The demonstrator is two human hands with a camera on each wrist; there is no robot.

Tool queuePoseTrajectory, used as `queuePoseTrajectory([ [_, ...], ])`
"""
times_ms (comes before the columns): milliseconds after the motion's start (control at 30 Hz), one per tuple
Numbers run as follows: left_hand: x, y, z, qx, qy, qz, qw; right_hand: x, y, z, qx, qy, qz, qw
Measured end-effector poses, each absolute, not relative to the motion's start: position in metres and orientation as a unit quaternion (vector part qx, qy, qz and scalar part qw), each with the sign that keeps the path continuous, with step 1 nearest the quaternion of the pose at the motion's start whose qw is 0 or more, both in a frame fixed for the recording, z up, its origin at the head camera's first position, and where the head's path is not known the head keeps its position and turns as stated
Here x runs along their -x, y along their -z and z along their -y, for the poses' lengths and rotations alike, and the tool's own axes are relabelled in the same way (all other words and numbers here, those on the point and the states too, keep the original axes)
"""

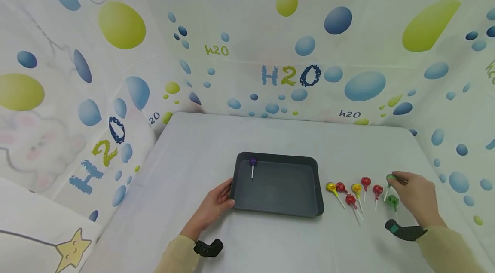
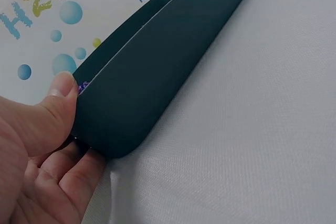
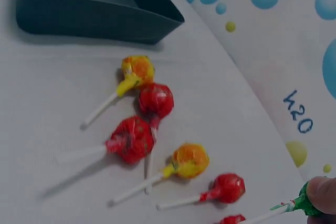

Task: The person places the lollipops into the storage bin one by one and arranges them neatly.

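My left hand grips the left end of a dark grey baking tray, thumb at the rim and fingers low against its outside, as the left wrist view shows. A purple lollipop lies in the tray's far left corner, its white stick pointing toward me. Over at the right, my right hand pinches a green lollipop by its wrapped head, stick hanging down. Just below it on the cloth lies a second green lollipop. Nearest to that are a red lollipop and another red lollipop.
Between tray and right hand lie a yellow lollipop, a second yellow lollipop and further red lollipops, some touching or overlapping. A white cloth covers the table. Printed curtains with bubbles stand behind and at both sides.
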State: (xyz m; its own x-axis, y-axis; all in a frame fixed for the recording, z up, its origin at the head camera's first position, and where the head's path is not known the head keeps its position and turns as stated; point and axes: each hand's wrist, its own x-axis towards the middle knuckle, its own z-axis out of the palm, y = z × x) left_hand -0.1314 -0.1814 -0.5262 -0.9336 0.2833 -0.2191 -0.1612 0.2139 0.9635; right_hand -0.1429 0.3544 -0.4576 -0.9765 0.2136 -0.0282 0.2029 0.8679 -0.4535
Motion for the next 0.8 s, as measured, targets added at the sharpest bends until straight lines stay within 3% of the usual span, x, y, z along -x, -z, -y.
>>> queuePoseTrajectory([
  [267, 0.131, 0.527, 0.183, -0.050, -0.629, -0.755, 0.177, 0.169, 0.453, -0.298, 0.084, -0.281, 0.956, -0.027],
  [467, 0.131, 0.527, 0.183, -0.046, -0.627, -0.758, 0.176, 0.187, 0.451, -0.252, 0.036, -0.287, 0.957, 0.000],
  [800, 0.130, 0.528, 0.183, -0.044, -0.623, -0.762, 0.171, 0.214, 0.455, -0.179, -0.023, -0.303, 0.953, 0.001],
])
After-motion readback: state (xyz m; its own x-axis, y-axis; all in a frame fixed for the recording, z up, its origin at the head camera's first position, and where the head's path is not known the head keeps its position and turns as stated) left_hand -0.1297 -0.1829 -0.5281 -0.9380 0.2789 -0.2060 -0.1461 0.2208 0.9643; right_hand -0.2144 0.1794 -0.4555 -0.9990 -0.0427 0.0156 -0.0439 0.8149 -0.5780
